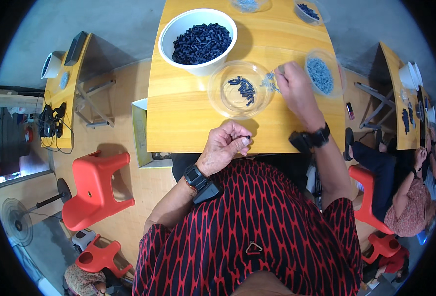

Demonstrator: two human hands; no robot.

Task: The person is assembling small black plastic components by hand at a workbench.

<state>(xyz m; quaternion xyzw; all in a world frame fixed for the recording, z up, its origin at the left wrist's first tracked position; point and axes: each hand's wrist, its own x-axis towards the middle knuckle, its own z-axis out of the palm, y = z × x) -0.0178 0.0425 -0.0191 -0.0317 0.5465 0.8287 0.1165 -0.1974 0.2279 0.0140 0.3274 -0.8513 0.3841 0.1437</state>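
Upper centre: 1 white bucket (205,69), 4 clear plastic containers (223,104). Middle: 1 left hand (222,149), 1 right hand (297,89). Left side: 2 red stools (85,190), 1 fan (18,222).

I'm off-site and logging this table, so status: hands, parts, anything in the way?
Left hand pinching small black piece. Right hand by loose silvery pieces, grip unclear. More black pieces in clear bowl; nothing visibly blocking either hand.
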